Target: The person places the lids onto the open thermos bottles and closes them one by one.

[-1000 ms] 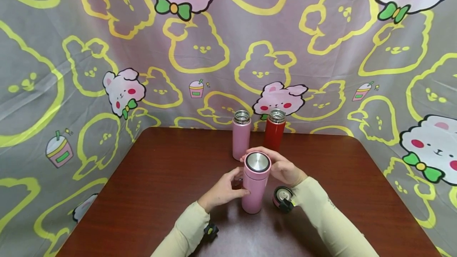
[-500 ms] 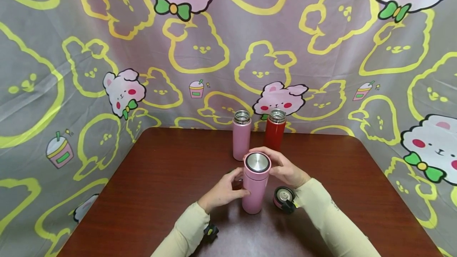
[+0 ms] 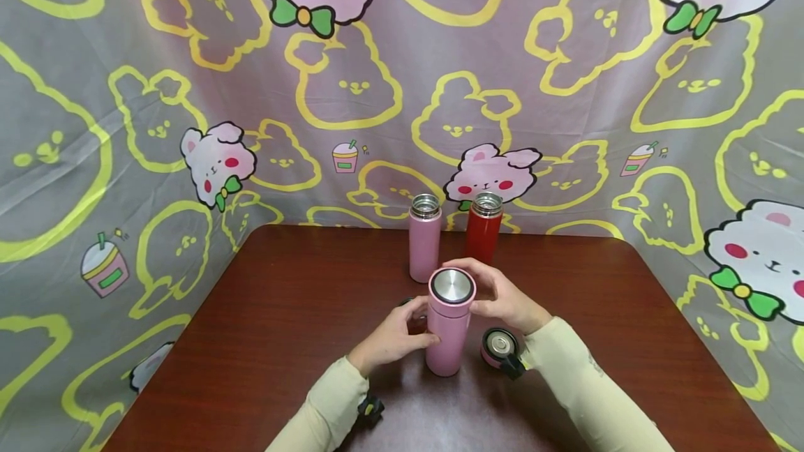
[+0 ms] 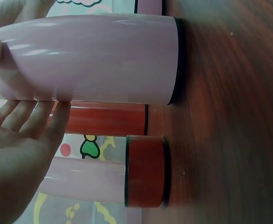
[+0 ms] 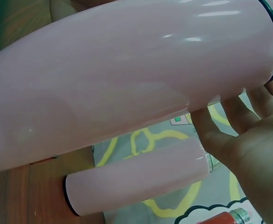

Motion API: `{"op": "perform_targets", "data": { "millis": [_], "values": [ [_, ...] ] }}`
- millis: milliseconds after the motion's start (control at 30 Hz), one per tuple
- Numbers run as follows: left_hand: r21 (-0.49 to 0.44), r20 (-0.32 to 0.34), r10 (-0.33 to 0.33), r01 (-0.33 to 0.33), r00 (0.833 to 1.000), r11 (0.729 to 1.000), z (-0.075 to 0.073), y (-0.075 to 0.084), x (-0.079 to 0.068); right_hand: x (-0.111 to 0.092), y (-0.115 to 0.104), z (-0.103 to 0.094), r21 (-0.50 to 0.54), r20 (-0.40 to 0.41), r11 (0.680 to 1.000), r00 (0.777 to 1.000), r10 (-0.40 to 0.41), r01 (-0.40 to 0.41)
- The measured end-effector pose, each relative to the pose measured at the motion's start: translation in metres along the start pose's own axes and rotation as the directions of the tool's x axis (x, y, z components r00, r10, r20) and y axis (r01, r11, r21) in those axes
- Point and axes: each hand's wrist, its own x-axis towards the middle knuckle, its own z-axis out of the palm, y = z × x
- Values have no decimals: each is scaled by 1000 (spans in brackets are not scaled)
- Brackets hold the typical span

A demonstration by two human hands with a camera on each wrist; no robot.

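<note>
Left hand (image 3: pixel 388 337), right hand (image 3: pixel 511 303): you're gripping one capped bottle (image 3: pixel 447 342), tightness unclear; two lidless bottles (image 3: pixel 424 246) standing toward far table (image 3: pixel 314 264) edge.

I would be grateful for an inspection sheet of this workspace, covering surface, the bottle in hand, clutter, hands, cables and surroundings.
Surface: brown table, brighter sheen at the near side.
Job's things: front pink bottle, upright, steel-topped lid on top.
Clutter: open pink bottle and open red bottle stand behind; loose lid lies underside up near the right sleeve; a red lid shows on the table in the left wrist view.
Hands: left hand grips the front bottle's body; right hand holds it near the top.
Cables: nothing seen.
Surroundings: grey fabric with cartoon prints.
</note>
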Motion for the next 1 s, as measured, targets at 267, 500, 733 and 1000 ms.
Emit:
{"op": "perform_targets", "data": {
  "millis": [267,500,733,1000],
  "values": [
    [-29,2,1,-1,1000,1000,0,5,-1,-3,-2,3,-122,-57,992,998,-18,11],
    [-43,5,-26,26,1000,999,0,5,0,-4,0,6,-232,-109,972,991,-71,44],
    [-38,-1,-32,32,1000,999,0,6,-1,-7,-2,11,-289,-171,957,982,-75,23],
    [-38,5,-28,28,1000,999,0,5,-1,-10,0,16,-295,-223,956,973,-66,-3]
  ]
}}
